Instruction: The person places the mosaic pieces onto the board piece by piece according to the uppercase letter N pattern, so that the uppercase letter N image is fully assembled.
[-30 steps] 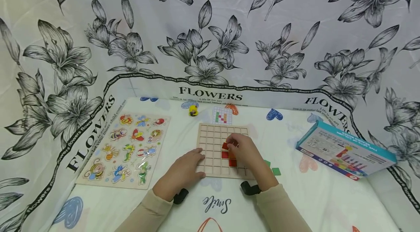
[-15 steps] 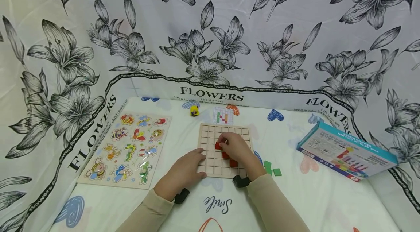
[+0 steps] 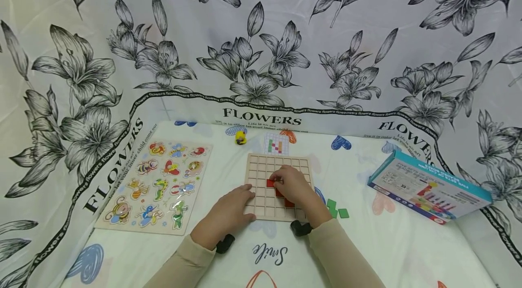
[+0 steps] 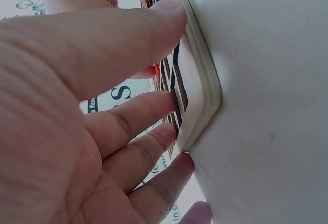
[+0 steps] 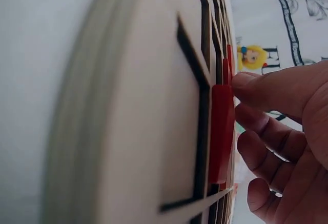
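A wooden grid board (image 3: pixel 261 197) lies flat on the table before me, with black-lined square cells. My left hand (image 3: pixel 228 211) rests along its left edge; in the left wrist view the fingertips (image 4: pixel 169 131) touch the board's side and the thumb lies over its near edge. My right hand (image 3: pixel 295 184) is over the board's middle, pinching a red square tile (image 3: pixel 270 183) with thumb and fingertips at a cell. Two more red tiles, one being the lower red tile (image 3: pixel 289 204), lie in cells partly under this hand. A nearer red tile (image 5: pixel 221 137) shows in the right wrist view.
Several green tiles (image 3: pixel 332 206) lie right of the board. Behind it are a pattern card (image 3: pixel 276 144) and a small yellow figure (image 3: pixel 240 137). An insect puzzle board (image 3: pixel 155 186) lies left, and a blue-white box (image 3: pixel 430 188) stands right. A flowered cloth (image 3: pixel 261 52) hangs behind.
My right hand has moved left over the board with the red tile, then slightly down onto a cell. The left hand has stayed at the board's edge.
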